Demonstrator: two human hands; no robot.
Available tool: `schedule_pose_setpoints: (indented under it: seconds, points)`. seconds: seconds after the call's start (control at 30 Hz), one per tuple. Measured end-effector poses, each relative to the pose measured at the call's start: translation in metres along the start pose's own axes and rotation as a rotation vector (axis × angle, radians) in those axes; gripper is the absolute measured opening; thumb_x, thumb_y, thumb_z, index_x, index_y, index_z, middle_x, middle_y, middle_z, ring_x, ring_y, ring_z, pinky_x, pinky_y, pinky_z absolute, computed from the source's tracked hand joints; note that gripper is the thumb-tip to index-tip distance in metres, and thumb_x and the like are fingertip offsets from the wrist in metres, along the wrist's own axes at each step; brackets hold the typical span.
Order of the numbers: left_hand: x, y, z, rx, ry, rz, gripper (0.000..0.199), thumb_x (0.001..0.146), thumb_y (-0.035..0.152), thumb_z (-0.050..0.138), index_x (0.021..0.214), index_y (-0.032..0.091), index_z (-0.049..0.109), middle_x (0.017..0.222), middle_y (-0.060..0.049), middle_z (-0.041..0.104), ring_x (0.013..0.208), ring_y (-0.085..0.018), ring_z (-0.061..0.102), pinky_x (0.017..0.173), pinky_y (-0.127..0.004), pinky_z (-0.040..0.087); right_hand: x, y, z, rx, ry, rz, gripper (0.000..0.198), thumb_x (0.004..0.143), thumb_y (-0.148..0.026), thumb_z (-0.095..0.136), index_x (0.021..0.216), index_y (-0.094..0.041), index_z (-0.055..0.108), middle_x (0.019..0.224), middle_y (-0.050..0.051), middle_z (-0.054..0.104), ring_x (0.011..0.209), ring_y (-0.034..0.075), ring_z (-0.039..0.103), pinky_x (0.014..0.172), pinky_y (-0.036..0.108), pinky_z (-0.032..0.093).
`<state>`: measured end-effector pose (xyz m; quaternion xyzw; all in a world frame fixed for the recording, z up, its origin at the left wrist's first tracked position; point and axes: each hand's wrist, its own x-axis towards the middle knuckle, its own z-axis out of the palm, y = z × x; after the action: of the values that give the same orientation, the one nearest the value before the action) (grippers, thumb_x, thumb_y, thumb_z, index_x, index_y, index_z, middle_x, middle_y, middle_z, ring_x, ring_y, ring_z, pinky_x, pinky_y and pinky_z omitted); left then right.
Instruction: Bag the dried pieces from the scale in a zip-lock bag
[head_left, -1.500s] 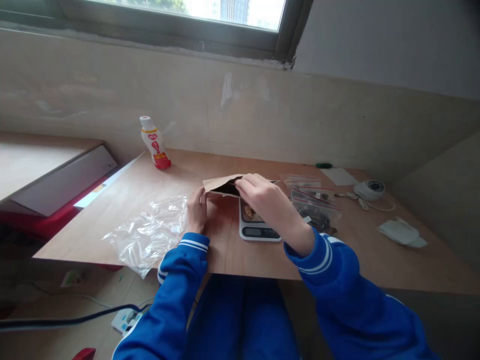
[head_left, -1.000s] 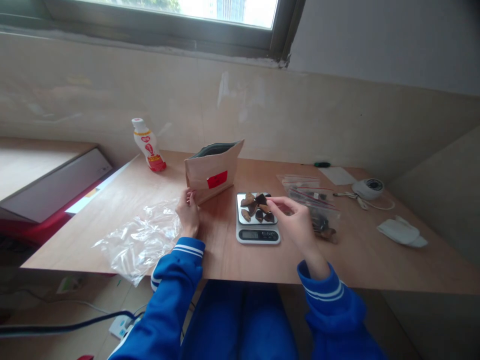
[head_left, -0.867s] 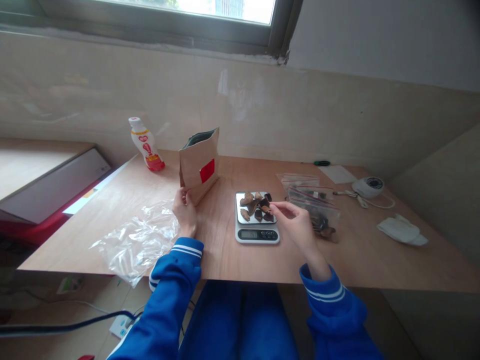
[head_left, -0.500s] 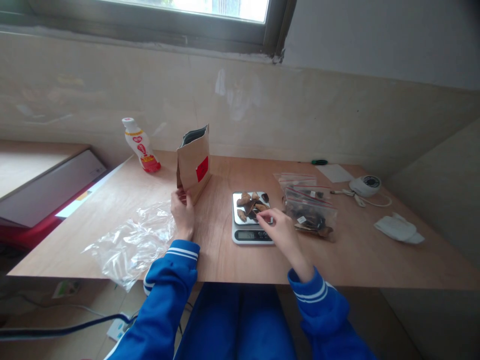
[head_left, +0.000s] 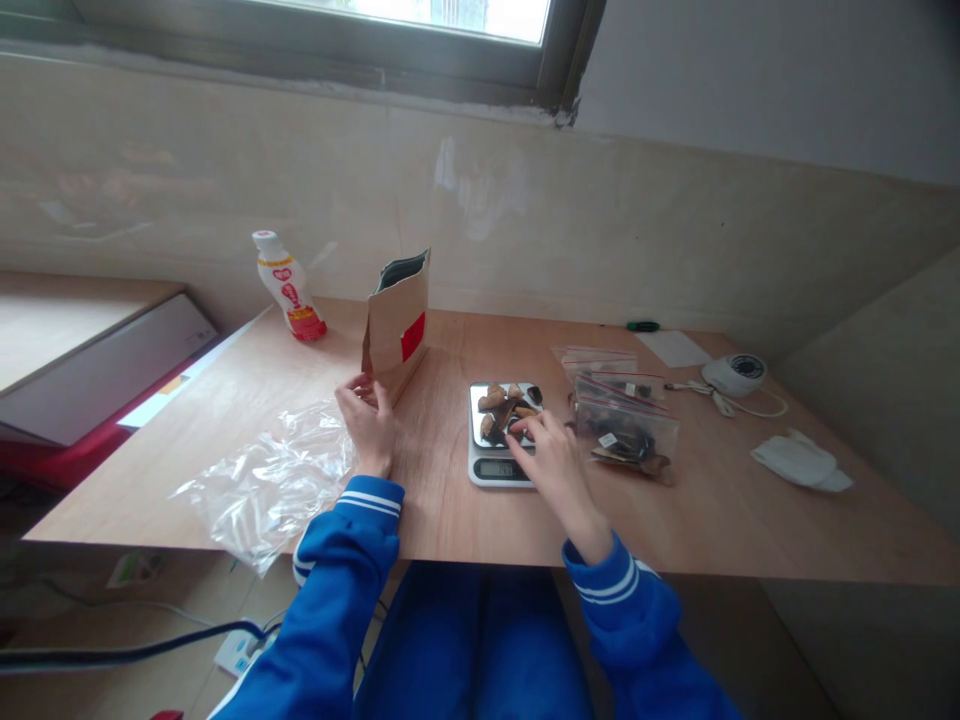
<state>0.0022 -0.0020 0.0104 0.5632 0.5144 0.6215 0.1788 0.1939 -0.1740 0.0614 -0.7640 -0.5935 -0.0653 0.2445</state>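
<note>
A small white kitchen scale (head_left: 491, 468) stands on the wooden table (head_left: 465, 510), its steel plate loaded with several brown and dark dried pieces (head_left: 501, 398). My right hand (head_left: 551, 465) reaches over the scale's near right corner, fingers extended, with the fingertips on the nearest pieces. A brown paper pouch (head_left: 396, 322) with a red label stands upright and open-topped to the left of the scale. My left hand (head_left: 367, 425) lies flat on the table at the pouch's base, fingers apart, just touching its lower corner.
A zip bag of dark pieces (head_left: 626, 435) lies right of the scale, with further zip bags (head_left: 596, 358) behind it. Crumpled clear plastic (head_left: 262, 480) hangs over the near left edge. At the back stand a drink bottle (head_left: 289, 285), a green pen (head_left: 643, 326) and a white round device (head_left: 739, 375); a white cloth (head_left: 802, 465) lies at right.
The pouch, earlier tipped over the scale, now stands upright at left. My left hand has loosened its hold on it. My right hand came down onto the pieces on the scale.
</note>
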Motion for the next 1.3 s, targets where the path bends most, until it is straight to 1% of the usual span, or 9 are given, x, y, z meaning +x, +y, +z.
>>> schedule_pose_setpoints:
  seconds: [0.27,0.47,0.57,0.63,0.73,0.9,1.0,1.2,1.3]
  points:
    - [0.000,0.007,-0.003,0.015,-0.003,0.022,0.015,0.086,0.022,0.050,0.100,0.016,0.049,0.102,-0.009,0.053,0.081,-0.015,0.055,0.071,-0.029,0.049,-0.011,0.007,-0.020,0.212,0.124,0.058,0.023,0.094,-0.028,0.046,0.101,-0.019,0.066,0.090,0.006,0.063,0.085,0.022,0.063,0.080,0.036,0.046]
    - [0.003,0.028,-0.031,0.158,-0.056,0.065,0.016,0.086,0.021,0.044,0.093,0.018,0.058,0.094,-0.007,0.056,0.082,-0.019,0.055,0.078,-0.035,0.048,-0.065,0.030,-0.040,0.296,0.178,0.223,0.025,0.094,-0.034,0.047,0.098,-0.022,0.068,0.092,0.006,0.063,0.069,0.017,0.057,0.070,0.032,0.048]
    - [-0.003,0.019,-0.054,0.311,-0.276,0.068,0.019,0.081,0.023,0.047,0.092,0.019,0.062,0.088,-0.008,0.057,0.085,-0.025,0.056,0.086,-0.043,0.047,-0.095,0.046,-0.043,0.264,0.182,0.305,0.027,0.093,-0.038,0.047,0.097,-0.022,0.069,0.084,0.005,0.061,0.064,0.018,0.054,0.065,0.032,0.048]
    - [-0.008,0.005,-0.066,0.421,-0.360,0.049,0.023,0.077,0.027,0.051,0.093,0.017,0.064,0.085,-0.010,0.056,0.087,-0.030,0.057,0.088,-0.050,0.046,-0.109,0.052,-0.043,0.251,0.166,0.343,0.029,0.093,-0.040,0.047,0.095,-0.023,0.070,0.080,0.005,0.060,0.063,0.018,0.053,0.062,0.032,0.047]
    - [-0.014,-0.016,-0.076,0.468,-0.400,0.042,0.027,0.071,0.030,0.055,0.091,0.017,0.066,0.087,-0.012,0.056,0.089,-0.033,0.058,0.087,-0.052,0.047,-0.116,0.052,-0.043,0.253,0.146,0.356,0.027,0.093,-0.041,0.048,0.096,-0.024,0.069,0.084,0.005,0.061,0.065,0.019,0.054,0.064,0.032,0.048]
    - [-0.006,-0.022,-0.078,0.378,-0.430,-0.030,0.028,0.077,0.032,0.051,0.094,0.017,0.066,0.081,-0.008,0.061,0.075,-0.026,0.061,0.077,-0.044,0.052,-0.107,0.032,-0.041,0.328,0.128,0.288,0.025,0.094,-0.038,0.048,0.096,-0.025,0.069,0.087,0.006,0.063,0.068,0.020,0.056,0.068,0.033,0.050]
    - [0.001,-0.005,-0.080,0.311,-0.333,-0.073,0.031,0.079,0.033,0.053,0.101,0.016,0.066,0.083,-0.007,0.065,0.071,-0.023,0.062,0.072,-0.041,0.054,-0.099,0.011,-0.040,0.410,0.087,0.237,0.023,0.094,-0.034,0.048,0.097,-0.025,0.070,0.088,0.005,0.063,0.070,0.019,0.057,0.070,0.031,0.051]
    - [-0.014,0.069,-0.086,0.071,0.164,0.061,0.035,0.087,0.033,0.059,0.119,0.021,0.063,0.107,-0.008,0.066,0.094,-0.023,0.064,0.087,-0.044,0.054,-0.074,-0.050,-0.045,0.674,-0.055,0.079,0.023,0.095,-0.026,0.047,0.105,-0.026,0.067,0.096,0.004,0.064,0.082,0.016,0.061,0.077,0.028,0.053]
    - [-0.041,0.103,-0.084,-0.134,0.124,0.115,0.035,0.084,0.027,0.065,0.120,0.030,0.062,0.104,-0.003,0.066,0.087,-0.019,0.065,0.084,-0.041,0.056,-0.053,-0.081,-0.046,0.794,0.001,0.005,0.026,0.094,-0.025,0.047,0.116,-0.024,0.062,0.106,0.006,0.064,0.093,0.017,0.062,0.082,0.029,0.054]
